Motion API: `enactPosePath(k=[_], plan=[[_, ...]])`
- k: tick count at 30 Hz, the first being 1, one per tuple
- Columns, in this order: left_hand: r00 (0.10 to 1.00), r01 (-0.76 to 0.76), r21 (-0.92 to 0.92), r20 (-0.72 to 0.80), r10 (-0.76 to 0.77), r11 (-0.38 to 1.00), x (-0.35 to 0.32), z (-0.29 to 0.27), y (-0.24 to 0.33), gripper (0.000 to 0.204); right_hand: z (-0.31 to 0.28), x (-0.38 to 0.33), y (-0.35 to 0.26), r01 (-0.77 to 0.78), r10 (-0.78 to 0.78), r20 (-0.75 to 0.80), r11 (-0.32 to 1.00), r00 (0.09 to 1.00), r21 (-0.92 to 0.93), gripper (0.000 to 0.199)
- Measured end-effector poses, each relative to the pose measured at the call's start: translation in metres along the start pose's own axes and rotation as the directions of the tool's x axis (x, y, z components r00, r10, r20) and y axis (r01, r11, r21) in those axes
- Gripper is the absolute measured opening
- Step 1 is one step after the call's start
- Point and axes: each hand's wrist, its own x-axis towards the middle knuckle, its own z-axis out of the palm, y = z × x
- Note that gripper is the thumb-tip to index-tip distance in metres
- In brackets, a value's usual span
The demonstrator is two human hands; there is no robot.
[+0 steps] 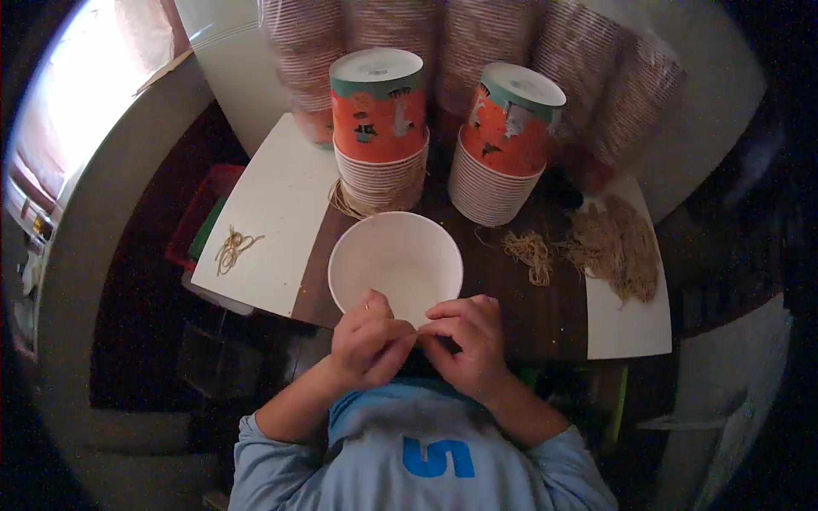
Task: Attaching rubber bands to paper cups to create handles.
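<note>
A white paper bucket point(395, 251) stands upright with its mouth toward me at the table's near edge. My left hand point(371, 342) and my right hand point(467, 347) meet at its near rim. Both are closed, fingertips pinched together almost touching. Whatever lies between them is too small to make out. Behind the bucket stands a stack of upturned orange and green paper buckets point(379, 119), with loops of twine around its lower rims. A second such stack point(509, 136) leans slightly to its right.
Tan twine point(530, 255) lies in a small tangle right of the bucket. Farther right spreads a large twine bundle point(615, 247); a few strands point(235, 249) rest at the left. Tall plastic-wrapped bucket stacks point(392, 34) line the back. A red crate point(209, 200) sits beyond the table's left edge.
</note>
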Motion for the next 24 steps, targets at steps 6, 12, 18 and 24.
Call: enactPosePath(k=[6,12,18,24], plan=[[0.953,0.173,-0.508,-0.130,-0.273,0.844,-0.006,0.002,-0.001,0.004,0.009,-0.005,0.012,-0.004,0.009,0.089,0.998,0.996,-0.056,0.011],[0.966,0.185,-0.670,-0.010,-0.259,0.719,-0.007,-0.001,-0.010,0.002,-0.008,0.012,0.007,0.074,-0.017,0.342,0.985,0.940,-0.154,0.017],[0.950,-0.113,-0.324,0.242,0.198,0.939,-0.001,0.000,-0.007,0.004,-0.009,0.074,0.056,-0.041,0.077,0.271,0.990,0.959,-0.135,0.043],[0.893,-0.297,-0.023,0.347,0.286,0.955,0.003,0.004,0.014,0.008,0.014,0.114,0.105,-0.148,0.368,0.696,0.922,0.617,-0.356,0.033]])
